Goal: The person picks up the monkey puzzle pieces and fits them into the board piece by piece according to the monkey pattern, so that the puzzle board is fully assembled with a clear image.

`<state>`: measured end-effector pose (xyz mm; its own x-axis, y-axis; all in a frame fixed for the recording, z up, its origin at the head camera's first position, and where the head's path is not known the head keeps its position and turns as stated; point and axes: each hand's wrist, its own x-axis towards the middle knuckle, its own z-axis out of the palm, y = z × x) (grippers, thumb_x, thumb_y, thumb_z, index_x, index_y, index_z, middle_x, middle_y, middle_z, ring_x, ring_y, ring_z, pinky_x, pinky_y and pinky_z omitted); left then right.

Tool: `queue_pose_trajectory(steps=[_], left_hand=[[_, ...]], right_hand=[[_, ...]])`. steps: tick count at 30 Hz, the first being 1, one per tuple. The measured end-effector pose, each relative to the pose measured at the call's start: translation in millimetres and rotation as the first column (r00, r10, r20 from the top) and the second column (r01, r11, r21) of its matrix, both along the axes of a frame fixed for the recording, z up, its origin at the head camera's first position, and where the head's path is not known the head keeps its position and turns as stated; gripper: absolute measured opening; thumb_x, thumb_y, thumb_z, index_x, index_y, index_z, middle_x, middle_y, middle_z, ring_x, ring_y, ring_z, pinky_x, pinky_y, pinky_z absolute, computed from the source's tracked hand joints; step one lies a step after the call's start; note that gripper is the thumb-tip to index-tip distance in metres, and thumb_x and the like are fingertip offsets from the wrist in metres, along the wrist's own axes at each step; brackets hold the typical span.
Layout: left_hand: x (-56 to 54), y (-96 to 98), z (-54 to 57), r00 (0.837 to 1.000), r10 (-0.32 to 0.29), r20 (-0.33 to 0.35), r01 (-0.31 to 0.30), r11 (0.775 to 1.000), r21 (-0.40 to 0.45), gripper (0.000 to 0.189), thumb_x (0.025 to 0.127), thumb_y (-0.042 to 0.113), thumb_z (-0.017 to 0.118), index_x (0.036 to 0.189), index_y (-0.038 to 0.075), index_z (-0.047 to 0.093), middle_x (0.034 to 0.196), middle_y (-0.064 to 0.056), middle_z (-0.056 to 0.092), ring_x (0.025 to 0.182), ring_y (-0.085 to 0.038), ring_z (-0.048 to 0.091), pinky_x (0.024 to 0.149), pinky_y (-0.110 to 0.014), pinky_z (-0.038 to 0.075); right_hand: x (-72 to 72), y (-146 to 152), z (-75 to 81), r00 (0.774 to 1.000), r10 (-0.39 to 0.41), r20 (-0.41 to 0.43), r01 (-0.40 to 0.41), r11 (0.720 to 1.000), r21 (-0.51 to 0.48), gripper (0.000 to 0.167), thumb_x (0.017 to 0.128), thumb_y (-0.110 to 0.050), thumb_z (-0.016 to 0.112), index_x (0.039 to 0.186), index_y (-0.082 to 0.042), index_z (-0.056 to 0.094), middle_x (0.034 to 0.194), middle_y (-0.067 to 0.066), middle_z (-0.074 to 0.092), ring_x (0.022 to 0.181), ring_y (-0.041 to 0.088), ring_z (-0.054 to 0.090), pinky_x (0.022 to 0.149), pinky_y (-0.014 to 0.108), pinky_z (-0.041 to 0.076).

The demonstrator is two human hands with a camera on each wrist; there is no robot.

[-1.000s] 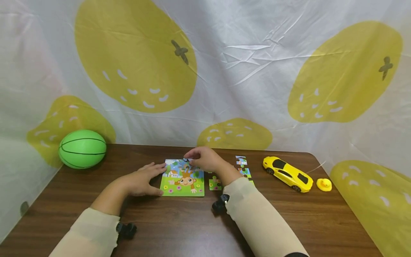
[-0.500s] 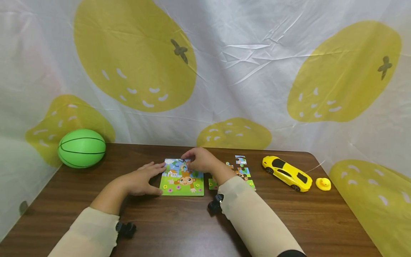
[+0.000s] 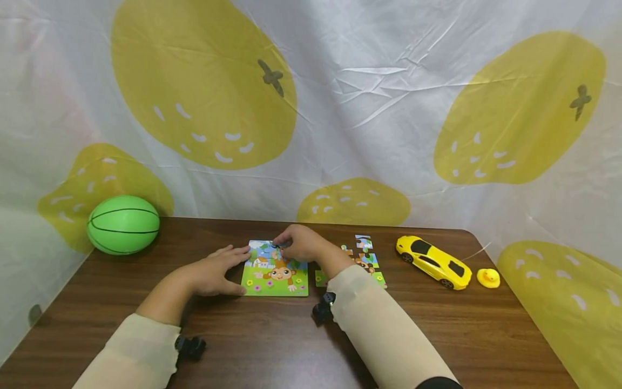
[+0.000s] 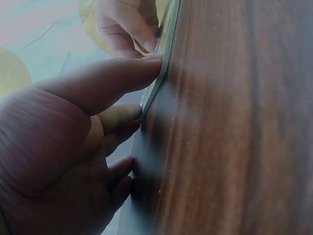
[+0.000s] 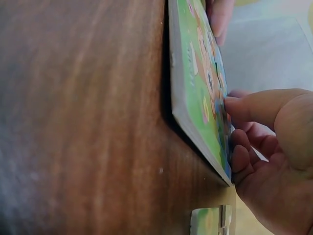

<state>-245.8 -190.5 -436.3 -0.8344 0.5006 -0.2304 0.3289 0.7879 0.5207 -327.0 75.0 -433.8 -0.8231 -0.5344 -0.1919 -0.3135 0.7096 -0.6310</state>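
A square monkey jigsaw puzzle (image 3: 277, 281) lies flat on the brown table, its board edge also showing in both wrist views. My left hand (image 3: 214, 273) rests at its left side, thumb near the front corner and fingertips near the back corner; the left wrist view shows the thumb (image 4: 142, 68) touching the board edge. Over the back part of the puzzle, my right hand (image 3: 305, 243) has its thumb and fingers bent together on a small puzzle piece (image 3: 276, 246), mostly hidden by the fingers. In the right wrist view, that thumb (image 5: 254, 107) meets the picture surface.
Several loose puzzle pieces (image 3: 363, 242) lie right of the board, partly behind my right forearm. Farther right are a yellow toy car (image 3: 433, 263) and a yellow rubber duck (image 3: 488, 278). A green ball (image 3: 123, 225) sits at the back left, before a fruit-print curtain (image 3: 350, 119).
My right hand has shifted slightly left and lower over the puzzle's back part, and the piece under its fingers sits flatter. More loose pieces show beside the forearm. My left hand stays put.
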Motion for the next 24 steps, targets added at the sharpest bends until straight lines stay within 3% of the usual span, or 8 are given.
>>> queue_pose_trajectory(steps=[10, 20, 24], left_hand=[[-0.3, -0.1, -0.8, 1.0, -0.006, -0.001, 0.006, 1.0, 0.0, 0.095, 0.092, 0.05, 0.081, 0.167, 0.011, 0.039, 0.18, -0.008, 0.026, 0.167, -0.049, 0.01, 0.129, -0.076, 0.016], [-1.5, -1.6, -3.0, 1.0, -0.001, 0.0, 0.001, 1.0, -0.007, 0.096, 0.092, 0.051, 0.081, 0.167, 0.012, 0.037, 0.18, -0.008, 0.025, 0.167, -0.049, 0.009, 0.129, -0.076, 0.016], [-2.7, -2.4, -5.0, 1.0, 0.004, 0.004, -0.003, 1.0, -0.013, 0.096, 0.092, 0.052, 0.08, 0.168, 0.013, 0.037, 0.18, -0.006, 0.024, 0.168, -0.047, 0.008, 0.129, -0.075, 0.015]], right_hand=[[-1.7, 0.2, -0.7, 0.998, 0.037, -0.052, -0.032, 0.996, 0.083, 0.032, 0.104, -0.015, 0.068, 0.134, -0.02, 0.077, 0.131, 0.004, 0.063, 0.108, 0.017, 0.06, 0.096, 0.036, 0.055], [-1.9, -1.8, 1.8, 0.998, 0.048, -0.034, -0.044, 0.994, 0.099, 0.033, 0.106, -0.015, 0.065, 0.137, -0.021, 0.075, 0.137, 0.005, 0.061, 0.108, 0.017, 0.06, 0.093, 0.034, 0.054], [-2.7, -0.6, 0.0, 1.0, 0.03, 0.003, -0.03, 0.998, 0.049, 0.034, 0.106, -0.013, 0.065, 0.139, -0.018, 0.074, 0.138, 0.006, 0.068, 0.1, 0.014, 0.068, 0.087, 0.033, 0.059]])
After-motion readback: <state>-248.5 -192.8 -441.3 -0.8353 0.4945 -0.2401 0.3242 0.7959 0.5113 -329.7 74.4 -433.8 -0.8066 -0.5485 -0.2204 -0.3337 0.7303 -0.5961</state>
